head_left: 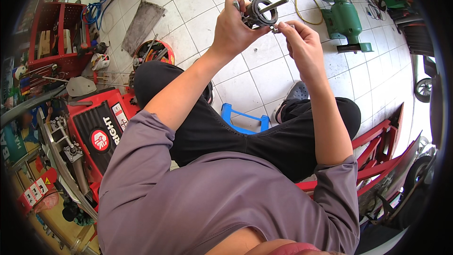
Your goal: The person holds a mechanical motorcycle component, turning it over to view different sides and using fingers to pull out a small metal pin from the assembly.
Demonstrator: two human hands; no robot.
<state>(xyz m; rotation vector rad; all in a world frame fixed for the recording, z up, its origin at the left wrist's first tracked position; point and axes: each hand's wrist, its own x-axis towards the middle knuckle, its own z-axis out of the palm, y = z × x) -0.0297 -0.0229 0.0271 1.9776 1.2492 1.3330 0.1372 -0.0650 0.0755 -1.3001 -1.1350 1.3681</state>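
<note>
My left hand [234, 24] is raised in front of me and grips a dark metal ring-shaped part [262, 13] with bolts or pins sticking out of it. My right hand [302, 42] sits just right of the part, its fingertips pinched on a small piece at the part's lower right edge. What the small piece is cannot be made out. I am seated, in dark trousers and a grey-purple shirt, over a white tiled floor [269, 75].
A blue plastic stool [245, 118] stands between my legs. A red tool cart [101, 127] is at my left, red metal frames [377, 151] at my right. A green bench grinder [344, 16] and yellow cable lie ahead right. A bucket of tools [153, 54] sits ahead left.
</note>
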